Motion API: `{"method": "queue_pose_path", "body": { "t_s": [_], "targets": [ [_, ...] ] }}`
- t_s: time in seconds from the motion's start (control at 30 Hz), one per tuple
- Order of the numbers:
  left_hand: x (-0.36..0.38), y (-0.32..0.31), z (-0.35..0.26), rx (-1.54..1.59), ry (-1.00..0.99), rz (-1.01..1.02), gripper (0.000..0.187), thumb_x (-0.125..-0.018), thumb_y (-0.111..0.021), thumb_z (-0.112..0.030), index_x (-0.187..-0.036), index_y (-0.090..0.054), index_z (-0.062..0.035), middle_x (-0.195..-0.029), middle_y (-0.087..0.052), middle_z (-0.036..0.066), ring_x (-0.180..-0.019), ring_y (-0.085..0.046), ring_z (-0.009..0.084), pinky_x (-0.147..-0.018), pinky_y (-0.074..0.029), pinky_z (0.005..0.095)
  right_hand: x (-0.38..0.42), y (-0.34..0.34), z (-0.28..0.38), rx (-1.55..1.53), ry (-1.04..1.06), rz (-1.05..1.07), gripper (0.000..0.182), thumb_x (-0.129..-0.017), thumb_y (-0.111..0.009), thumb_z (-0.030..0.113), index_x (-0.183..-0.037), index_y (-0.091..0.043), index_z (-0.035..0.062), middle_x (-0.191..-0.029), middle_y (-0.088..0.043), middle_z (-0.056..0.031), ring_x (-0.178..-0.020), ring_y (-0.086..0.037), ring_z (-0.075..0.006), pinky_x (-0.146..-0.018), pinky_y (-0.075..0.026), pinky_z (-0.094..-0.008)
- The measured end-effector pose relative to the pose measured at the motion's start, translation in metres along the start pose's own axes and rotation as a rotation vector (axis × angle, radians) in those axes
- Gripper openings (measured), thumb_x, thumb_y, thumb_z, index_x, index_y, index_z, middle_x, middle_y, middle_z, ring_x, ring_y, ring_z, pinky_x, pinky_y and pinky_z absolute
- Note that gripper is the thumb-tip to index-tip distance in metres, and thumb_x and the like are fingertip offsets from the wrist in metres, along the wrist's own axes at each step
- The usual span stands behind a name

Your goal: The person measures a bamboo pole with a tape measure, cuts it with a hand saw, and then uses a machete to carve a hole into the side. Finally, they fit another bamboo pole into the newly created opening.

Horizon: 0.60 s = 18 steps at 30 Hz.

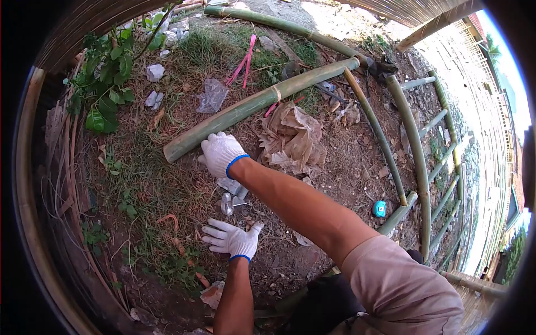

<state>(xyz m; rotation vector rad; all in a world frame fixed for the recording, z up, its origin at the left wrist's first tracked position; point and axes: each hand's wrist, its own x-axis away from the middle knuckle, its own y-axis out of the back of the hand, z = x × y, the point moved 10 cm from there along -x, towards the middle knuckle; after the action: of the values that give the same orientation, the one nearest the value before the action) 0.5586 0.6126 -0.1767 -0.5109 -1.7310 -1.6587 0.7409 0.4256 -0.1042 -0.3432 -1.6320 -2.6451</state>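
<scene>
My right hand (220, 153), in a white knit glove with a blue cuff, is closed in a fist at the near edge of a thick green bamboo pole (245, 106). Its knuckles overlap the pole's edge near the cut end; what the fingers hold, if anything, is hidden. Lower down, my left hand (231, 239), gloved the same way, is held over the soil with its fingers spread and nothing in it. Between the hands lie clear plastic scraps (228, 202). A crumpled brown plastic sheet (293, 137) lies right of my right hand.
A thinner bamboo pole (377, 128) meets the thick one near a black wrapping (382, 68). A bamboo ladder-like frame (421, 162) stands at the right. On the soil lie a turquoise tape measure (379, 209), pink ribbon (245, 61) and white stones (155, 72). Leafy plants (109, 84) grow upper left.
</scene>
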Motion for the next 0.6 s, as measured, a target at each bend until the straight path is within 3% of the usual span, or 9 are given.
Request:
{"method": "queue_pose_path", "body": {
  "t_s": [0.17, 0.3, 0.37, 0.4, 0.47, 0.53, 0.6],
  "targets": [
    [-0.007, -0.007, 0.001, 0.023, -0.024, -0.012, 0.168, -0.059, -0.090, -0.076, -0.164, 0.016, 0.0014, -0.170, 0.013, 0.037, -0.156, 0.011, 0.0589, -0.123, -0.003, 0.0726, -0.021, 0.009, 0.000, 0.007, -0.042, -0.017, 0.045, -0.095, -0.070, 0.047, -0.107, -0.076, 0.0039, -0.113, -0.072, -0.0193, -0.113, -0.067, -0.0374, -0.096, -0.052, -0.0500],
    [-0.006, -0.007, 0.002, 0.007, 0.000, -0.038, 0.168, -0.058, -0.091, -0.076, -0.164, 0.017, -0.0008, -0.170, 0.012, 0.035, -0.157, 0.010, 0.0586, -0.123, -0.003, 0.0720, 0.021, 0.011, 0.012, -0.073, 0.022, -0.012, 0.046, -0.094, -0.070, 0.049, -0.100, -0.077, 0.0036, -0.106, -0.073, -0.0199, -0.105, -0.070, -0.0386, -0.090, -0.055, -0.0502],
    [-0.006, -0.005, 0.002, -0.017, 0.010, -0.070, 0.167, -0.059, -0.090, -0.077, -0.165, 0.015, -0.0028, -0.171, 0.011, 0.034, -0.157, 0.007, 0.0581, -0.124, -0.006, 0.0715, 0.066, 0.016, 0.025, -0.149, 0.126, -0.044, 0.047, -0.092, -0.072, 0.048, -0.100, -0.076, 0.0016, -0.102, -0.073, -0.0218, -0.100, -0.071, -0.0410, -0.086, -0.056, -0.0507],
    [0.001, 0.002, -0.002, -0.046, 0.027, -0.052, 0.160, -0.065, -0.089, -0.073, -0.166, 0.015, -0.0045, -0.172, 0.009, 0.032, -0.158, 0.005, 0.0566, -0.124, -0.009, 0.0710, 0.095, 0.018, 0.028, -0.223, 0.155, -0.007, 0.045, -0.091, -0.072, 0.046, -0.096, -0.074, 0.0007, -0.098, -0.072, -0.0224, -0.098, -0.071, -0.0414, -0.086, -0.057, -0.0509],
    [-0.028, -0.017, 0.010, -0.015, 0.060, -0.269, 0.152, -0.072, -0.087, -0.068, -0.166, 0.014, -0.0058, -0.174, 0.007, 0.029, -0.159, 0.002, 0.0550, -0.124, -0.012, 0.0707, 0.165, 0.017, 0.033, -0.233, 0.328, -0.003, 0.040, -0.091, -0.073, 0.041, -0.099, -0.068, 0.0019, -0.094, -0.069, -0.0197, -0.093, -0.069, -0.0417, -0.082, -0.056, -0.0511],
    [-0.021, -0.012, 0.008, -0.176, 0.069, -0.161, 0.149, -0.074, -0.086, -0.067, -0.167, 0.014, -0.0061, -0.174, 0.006, 0.029, -0.159, 0.002, 0.0552, -0.124, -0.013, 0.0716, 0.246, 0.018, 0.019, -0.222, 0.395, 0.220, 0.043, -0.091, -0.072, 0.047, -0.098, -0.067, 0.0046, -0.092, -0.069, -0.0163, -0.093, -0.069, -0.0407, -0.081, -0.055, -0.0524],
    [-0.001, 0.005, -0.001, -0.070, -0.003, -0.149, 0.156, -0.069, -0.087, -0.071, -0.166, 0.015, -0.0054, -0.173, 0.007, 0.031, -0.159, 0.002, 0.0562, -0.124, -0.012, 0.0718, 0.322, 0.033, -0.019, -0.180, 0.313, 0.354, 0.044, -0.096, -0.068, 0.050, -0.097, -0.066, 0.0053, -0.090, -0.069, -0.0152, -0.093, -0.069, -0.0401, -0.081, -0.055, -0.0529]
  ]
}}
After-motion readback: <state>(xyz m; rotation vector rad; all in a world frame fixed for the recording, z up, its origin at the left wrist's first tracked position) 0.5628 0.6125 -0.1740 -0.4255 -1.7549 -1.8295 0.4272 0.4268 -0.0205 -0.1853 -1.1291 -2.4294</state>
